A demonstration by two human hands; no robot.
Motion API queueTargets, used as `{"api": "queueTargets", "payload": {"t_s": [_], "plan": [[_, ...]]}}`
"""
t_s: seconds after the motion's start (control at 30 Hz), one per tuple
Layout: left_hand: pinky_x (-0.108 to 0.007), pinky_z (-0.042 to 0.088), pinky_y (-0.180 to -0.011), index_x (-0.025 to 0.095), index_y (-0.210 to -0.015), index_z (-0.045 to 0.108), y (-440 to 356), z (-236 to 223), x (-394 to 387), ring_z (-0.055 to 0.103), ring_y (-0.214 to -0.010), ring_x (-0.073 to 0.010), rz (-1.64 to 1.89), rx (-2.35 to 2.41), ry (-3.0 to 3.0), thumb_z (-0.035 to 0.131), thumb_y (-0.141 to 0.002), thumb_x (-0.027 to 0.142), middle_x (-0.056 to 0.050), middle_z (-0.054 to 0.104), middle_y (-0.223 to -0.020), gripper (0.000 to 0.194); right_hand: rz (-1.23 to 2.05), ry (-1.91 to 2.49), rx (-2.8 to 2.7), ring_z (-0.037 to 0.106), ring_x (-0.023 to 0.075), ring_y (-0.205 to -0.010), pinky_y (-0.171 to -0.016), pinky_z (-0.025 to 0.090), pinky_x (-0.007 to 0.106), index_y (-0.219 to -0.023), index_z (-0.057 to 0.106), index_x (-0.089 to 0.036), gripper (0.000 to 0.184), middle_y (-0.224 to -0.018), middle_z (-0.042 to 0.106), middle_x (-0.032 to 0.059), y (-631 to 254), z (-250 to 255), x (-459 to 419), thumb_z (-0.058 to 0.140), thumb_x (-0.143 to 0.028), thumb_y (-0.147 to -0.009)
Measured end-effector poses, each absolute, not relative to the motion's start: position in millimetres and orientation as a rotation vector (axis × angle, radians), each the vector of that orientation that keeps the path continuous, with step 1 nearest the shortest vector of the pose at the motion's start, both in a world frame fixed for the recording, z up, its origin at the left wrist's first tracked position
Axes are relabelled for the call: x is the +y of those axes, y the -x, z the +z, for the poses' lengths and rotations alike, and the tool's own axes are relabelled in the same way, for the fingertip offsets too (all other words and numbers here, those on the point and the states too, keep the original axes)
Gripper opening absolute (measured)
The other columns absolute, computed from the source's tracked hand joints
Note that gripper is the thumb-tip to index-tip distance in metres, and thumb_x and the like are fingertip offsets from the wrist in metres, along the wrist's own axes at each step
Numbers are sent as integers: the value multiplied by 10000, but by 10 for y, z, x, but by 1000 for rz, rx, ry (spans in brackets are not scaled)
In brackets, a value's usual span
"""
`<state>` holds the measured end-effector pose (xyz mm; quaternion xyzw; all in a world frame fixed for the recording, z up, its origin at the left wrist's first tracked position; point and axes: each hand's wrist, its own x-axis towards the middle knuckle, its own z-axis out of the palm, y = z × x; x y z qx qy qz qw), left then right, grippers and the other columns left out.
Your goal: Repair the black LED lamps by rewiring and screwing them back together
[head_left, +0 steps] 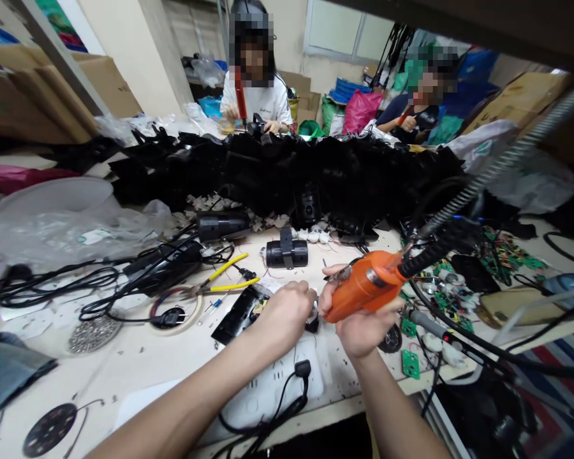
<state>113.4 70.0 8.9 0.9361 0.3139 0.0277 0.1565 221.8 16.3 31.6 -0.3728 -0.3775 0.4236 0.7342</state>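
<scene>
My right hand (363, 330) is wrapped round an orange electric screwdriver (368, 287), tilted with its tip end toward my left hand. The fingers of my left hand (286, 312) are closed together near that tip; whatever they pinch is hidden. Just beyond the fingertips shows a small dark and pale part (312, 319). An open black plastic housing (234, 319) lies beside my left wrist. Pliers with yellow handles (227, 271) rest on the table behind it. Farther back sits a black cylindrical unit with a bracket (287, 250).
A power strip (272, 382) with a plugged-in cord lies below my hands. Black plastic parts (249, 159) are heaped across the back. Green circuit boards (452, 296) and a soldering iron (428, 324) are at right. A coil spring (502, 159) hangs above. Two people sit opposite.
</scene>
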Motion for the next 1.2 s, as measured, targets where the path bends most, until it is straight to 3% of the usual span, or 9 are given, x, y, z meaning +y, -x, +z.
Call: {"api": "queueTargets", "payload": {"t_s": [0.2,0.4,0.53,0.67,0.83,0.93,1.0,1.1,1.2], "plan": [[-291,474,-625,123,-857,621,-1076,83,733,612,-722,-208,76,788,-2759,432,-704,-59,-85,602,-859,304,951,792,-837,405,144,-348,-345,335,270,-881,674,-206,753,-449,540,-18,-2197,291,190,454,-887,-648],[-336,492,-686,142,-870,619,-986,162,737,603,-768,-222,154,911,-2805,422,-915,144,-74,595,-855,202,853,860,-772,443,148,-367,-356,355,268,-894,643,-189,785,-468,534,-20,-2279,329,166,368,-892,-680],[-328,495,-746,164,-1009,623,-907,190,794,613,-826,-197,388,974,-2497,449,-932,251,-74,610,-965,209,703,944,-736,477,160,-383,-392,385,290,-892,636,-194,769,-474,530,-27,-2411,316,218,344,-879,-699],[-296,493,-725,177,-956,642,-811,158,784,618,-796,-180,682,986,-1819,555,-846,284,-44,646,-876,177,488,1042,-758,522,174,-459,-474,413,308,-888,642,-193,747,-516,561,-10,-2570,174,316,330,-854,-736],[-233,504,-672,140,-930,643,-720,155,701,623,-723,-134,742,936,-936,691,-703,244,-40,679,-847,254,294,1256,-863,601,191,-644,-643,458,336,-808,617,-193,585,-682,628,26,-2739,56,342,316,-687,-893],[-210,513,-676,134,-910,645,-670,180,666,630,-732,-118,744,911,-758,686,-682,150,-46,689,-885,233,161,1446,-965,616,240,-894,-793,467,403,-993,627,-188,501,-934,646,82,-2772,83,259,327,-585,-945],[-200,519,-691,130,-902,646,-641,186,649,639,-748,-113,746,900,-705,652,-683,101,-50,689,-897,220,-1,1520,-962,580,263,-1033,-875,461,447,-1158,581,-195,414,-1116,587,115,-2730,107,165,441,-512,-933],[-194,527,-697,126,-890,654,-618,175,628,647,-749,-113,756,898,-653,611,-687,67,-54,689,-892,216,-220,1497,-984,574,251,-1020,-881,488,446,-1234,533,-204,396,-1135,542,115,-2546,105,-8,616,-325,-866],[-182,527,-665,129,-873,669,-622,154,614,640,-720,-109,767,886,-623,618,-662,58,-43,685,-864,229,-54,1442,-1370,579,237,-988,-848,527,403,-1218,546,-216,382,-1080,568,95,-2288,53,-147,606,-198,-841]]}}
